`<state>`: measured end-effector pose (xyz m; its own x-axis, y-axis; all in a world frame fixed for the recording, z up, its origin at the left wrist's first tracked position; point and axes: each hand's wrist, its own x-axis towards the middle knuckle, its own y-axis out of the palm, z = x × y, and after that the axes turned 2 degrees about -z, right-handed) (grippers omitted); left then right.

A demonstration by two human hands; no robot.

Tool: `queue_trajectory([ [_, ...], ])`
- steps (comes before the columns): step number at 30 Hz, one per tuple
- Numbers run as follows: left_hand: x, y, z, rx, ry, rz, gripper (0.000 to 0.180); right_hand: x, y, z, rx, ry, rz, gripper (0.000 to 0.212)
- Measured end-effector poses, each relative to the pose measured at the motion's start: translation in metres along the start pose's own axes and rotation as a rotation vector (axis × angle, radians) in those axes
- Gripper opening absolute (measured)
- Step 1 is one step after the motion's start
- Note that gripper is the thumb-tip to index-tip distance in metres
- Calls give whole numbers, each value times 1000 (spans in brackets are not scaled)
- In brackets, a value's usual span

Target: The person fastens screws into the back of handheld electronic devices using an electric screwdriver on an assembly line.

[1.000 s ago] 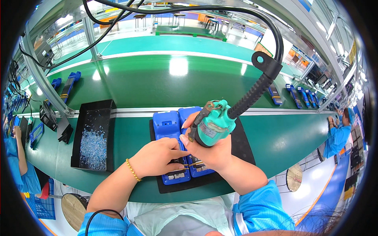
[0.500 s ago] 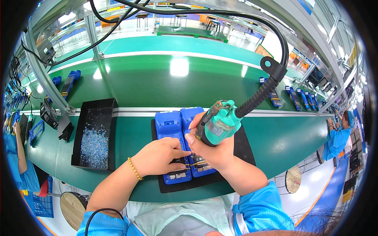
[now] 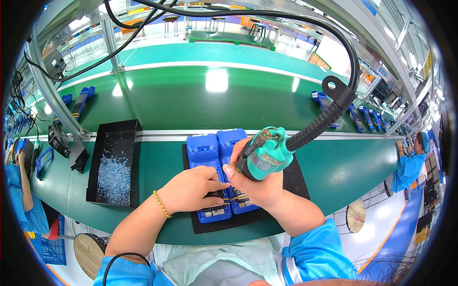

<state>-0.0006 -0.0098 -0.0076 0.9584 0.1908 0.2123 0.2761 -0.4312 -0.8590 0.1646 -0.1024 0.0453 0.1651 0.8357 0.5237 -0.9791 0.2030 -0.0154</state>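
Two blue handheld devices (image 3: 202, 143) lie side by side, backs up, on a black mat (image 3: 296, 183), with their lower compartments uncovered. A yellow rubber band (image 3: 237, 198) crosses their lower part. My left hand (image 3: 195, 188) rests on the left device, thumb and forefinger apart, the thumb near the band and the forefinger tip at the gap between the devices. My right hand (image 3: 260, 188) is closed round a green electric screwdriver (image 3: 268, 155), held tilted over the right device (image 3: 232, 138). Its bit is hidden behind my hand.
A black tray (image 3: 92, 190) of small blue and clear pieces stands at left. The screwdriver's black cable (image 3: 346, 43) arches overhead. More blue devices (image 3: 85, 100) lie across the green belt (image 3: 167, 105). Co-workers sit at far left (image 3: 24, 186) and far right (image 3: 410, 162).
The screwdriver's cable end has swung right and slightly down, tilting the tool more. My left hand stays almost in place on the left device.
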Motion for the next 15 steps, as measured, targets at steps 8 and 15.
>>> queue_trajectory([
  [8,-1,-1,0,41,27,-33,38,-6,1,-6,28,84,-76,32],
  [15,-1,-4,-1,-21,-10,14,38,-2,-9,-1,144,93,8,42],
])
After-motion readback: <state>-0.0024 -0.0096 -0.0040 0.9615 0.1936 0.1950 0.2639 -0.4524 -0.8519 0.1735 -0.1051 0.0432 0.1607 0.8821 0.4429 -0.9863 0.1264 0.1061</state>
